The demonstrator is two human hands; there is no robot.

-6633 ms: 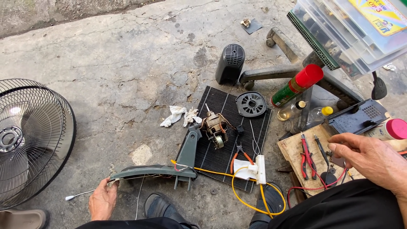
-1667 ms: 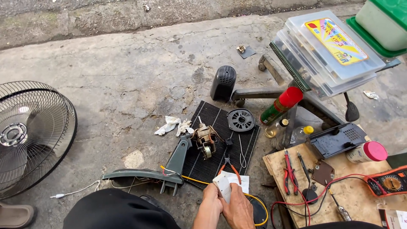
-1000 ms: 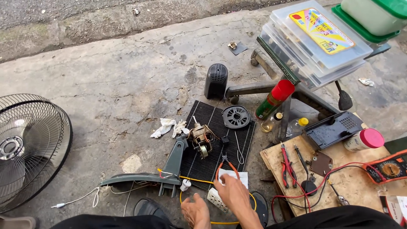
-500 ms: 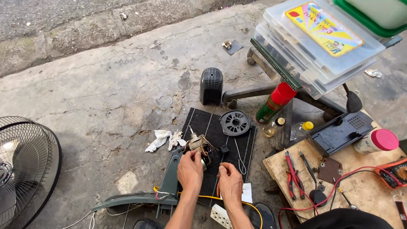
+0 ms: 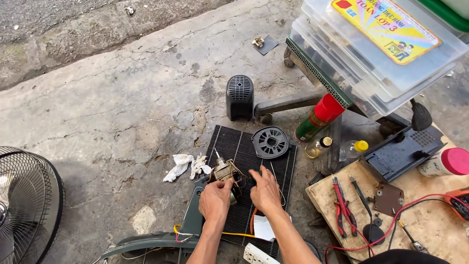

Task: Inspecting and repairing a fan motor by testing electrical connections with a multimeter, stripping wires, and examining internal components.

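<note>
Left hand (image 5: 215, 199) closes its grip on the fan motor (image 5: 225, 172); right hand (image 5: 264, 189) rests open beside it, below yellow-labelled clear boxes (image 5: 386, 44)

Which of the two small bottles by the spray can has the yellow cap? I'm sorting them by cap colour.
The clear bottle on the right, nearer the black tray; the amber bottle beside the spray can has a dark cap.

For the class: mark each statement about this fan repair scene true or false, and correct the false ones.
1. The left hand grips the fan motor. True.
2. The right hand holds the red pliers. False: the pliers lie on the wooden board.
3. The motor sits over a black ribbed mat. True.
4. The red-capped spray can lies flat on the mat. False: it stands tilted beside the mat.
5. The fan guard is at far left. True.
</note>
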